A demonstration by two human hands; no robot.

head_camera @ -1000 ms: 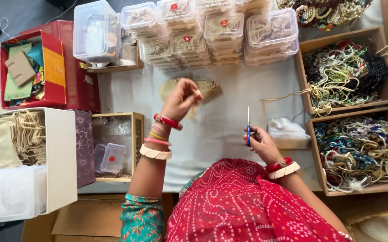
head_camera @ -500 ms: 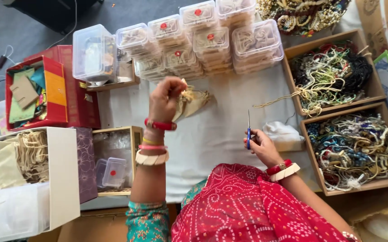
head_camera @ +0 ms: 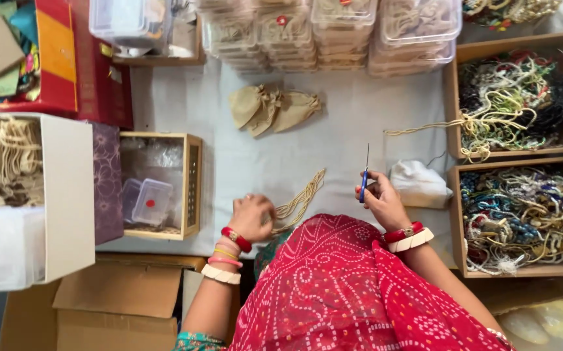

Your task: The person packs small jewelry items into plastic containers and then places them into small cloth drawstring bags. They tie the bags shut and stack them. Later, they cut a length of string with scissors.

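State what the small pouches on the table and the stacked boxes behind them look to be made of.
Pouches: likely woven cloth such as jute or cotton; matte tan, soft creases, gathered necks.
Stacked boxes: probably clear hard plastic; glossy, with their contents showing through the lids.

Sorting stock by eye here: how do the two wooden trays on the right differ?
The upper tray holds mostly cream, green and black cords, one cream strand trailing out over its rim onto the cloth. The lower tray holds bluer, multicoloured strands, all inside. Both are shallow, open wooden boxes, heaped and tangled.
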